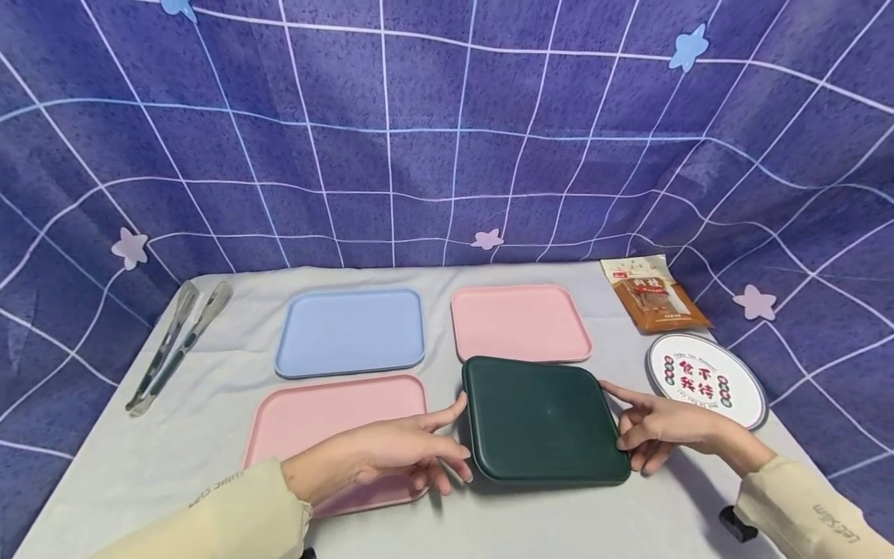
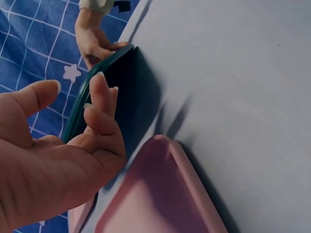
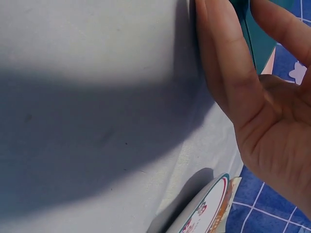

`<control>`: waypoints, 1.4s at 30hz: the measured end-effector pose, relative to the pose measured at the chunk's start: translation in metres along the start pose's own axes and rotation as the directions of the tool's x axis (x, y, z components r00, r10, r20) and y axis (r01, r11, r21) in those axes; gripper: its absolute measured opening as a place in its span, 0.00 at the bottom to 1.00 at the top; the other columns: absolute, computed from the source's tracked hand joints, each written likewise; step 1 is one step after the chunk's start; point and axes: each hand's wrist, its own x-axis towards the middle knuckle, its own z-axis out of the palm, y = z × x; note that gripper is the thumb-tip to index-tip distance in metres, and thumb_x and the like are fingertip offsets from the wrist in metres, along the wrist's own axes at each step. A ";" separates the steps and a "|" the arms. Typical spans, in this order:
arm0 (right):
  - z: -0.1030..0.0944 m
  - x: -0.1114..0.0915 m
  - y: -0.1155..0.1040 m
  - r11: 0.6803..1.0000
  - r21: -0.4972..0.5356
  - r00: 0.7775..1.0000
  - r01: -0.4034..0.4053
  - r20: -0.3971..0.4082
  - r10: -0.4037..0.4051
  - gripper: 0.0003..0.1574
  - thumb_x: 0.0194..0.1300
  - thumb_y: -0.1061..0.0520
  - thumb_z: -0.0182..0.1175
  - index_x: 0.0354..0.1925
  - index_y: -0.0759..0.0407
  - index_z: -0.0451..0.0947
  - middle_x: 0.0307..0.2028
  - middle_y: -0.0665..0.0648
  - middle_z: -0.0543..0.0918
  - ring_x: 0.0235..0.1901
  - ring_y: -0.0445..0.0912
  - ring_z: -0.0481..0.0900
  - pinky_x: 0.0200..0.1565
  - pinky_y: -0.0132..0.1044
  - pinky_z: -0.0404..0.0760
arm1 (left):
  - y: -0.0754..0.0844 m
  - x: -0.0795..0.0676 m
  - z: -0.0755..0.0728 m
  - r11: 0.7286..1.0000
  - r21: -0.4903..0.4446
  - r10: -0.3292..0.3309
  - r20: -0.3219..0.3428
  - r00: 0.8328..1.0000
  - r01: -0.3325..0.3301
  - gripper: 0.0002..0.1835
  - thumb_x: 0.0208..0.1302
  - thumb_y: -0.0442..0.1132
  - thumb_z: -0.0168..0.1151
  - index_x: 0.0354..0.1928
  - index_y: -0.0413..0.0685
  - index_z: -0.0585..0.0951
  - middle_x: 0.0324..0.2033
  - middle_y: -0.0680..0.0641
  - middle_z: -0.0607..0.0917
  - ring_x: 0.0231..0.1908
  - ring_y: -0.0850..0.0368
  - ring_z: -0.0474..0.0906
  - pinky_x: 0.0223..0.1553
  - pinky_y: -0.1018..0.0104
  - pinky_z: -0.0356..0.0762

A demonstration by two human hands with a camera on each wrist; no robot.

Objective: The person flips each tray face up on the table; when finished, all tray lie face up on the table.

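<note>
A dark green tray (image 1: 548, 423) is held over the near middle of the table, tilted, with a shadow under it. My right hand (image 1: 663, 427) grips its right edge; in the right wrist view the tray's side shows between thumb and fingers (image 3: 233, 53). At the opposite edge is my left hand (image 1: 405, 450), thumb stretched out and fingers loosely bent. In the left wrist view those fingers (image 2: 102, 107) overlap the tray's edge without wrapping round it. Below my left forearm lies a pink tray (image 1: 300, 419), partly hidden by the hand and sleeve.
Along the back lie a blue tray (image 1: 349, 334) and another pink tray (image 1: 520, 322). Metal tongs with dark handles (image 1: 178, 349) rest at the far left. To the right are a brown food packet (image 1: 656, 299) and a white oval plate with red lettering (image 1: 740, 388).
</note>
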 end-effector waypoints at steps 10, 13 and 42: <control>0.004 0.002 0.007 0.999 0.051 1.000 0.007 -0.013 -0.006 0.66 0.66 0.63 0.61 0.79 0.59 0.22 0.37 0.61 0.80 0.30 0.51 0.88 0.32 0.47 0.87 | 0.010 0.011 0.008 0.995 0.086 0.066 -0.135 0.989 -0.055 0.52 0.64 0.51 0.65 0.79 0.74 0.40 0.33 0.50 0.85 0.27 0.60 0.83 0.28 0.69 0.66; 0.006 0.005 0.010 0.997 0.078 1.000 0.009 -0.011 -0.008 0.67 0.66 0.64 0.61 0.79 0.58 0.21 0.37 0.61 0.80 0.29 0.50 0.88 0.33 0.46 0.87 | 0.015 0.013 0.012 0.989 0.130 0.085 -0.173 0.981 -0.063 0.53 0.64 0.52 0.65 0.79 0.75 0.38 0.25 0.49 0.84 0.25 0.58 0.81 0.30 0.67 0.65; 0.000 -0.005 -0.001 0.996 0.084 0.999 -0.015 -0.038 0.018 0.67 0.67 0.63 0.61 0.78 0.57 0.19 0.40 0.61 0.80 0.33 0.52 0.89 0.34 0.48 0.87 | 0.062 0.033 0.053 0.879 0.459 0.327 -0.378 0.866 -0.132 0.54 0.65 0.48 0.65 0.81 0.57 0.38 0.23 0.49 0.86 0.21 0.54 0.81 0.26 0.65 0.73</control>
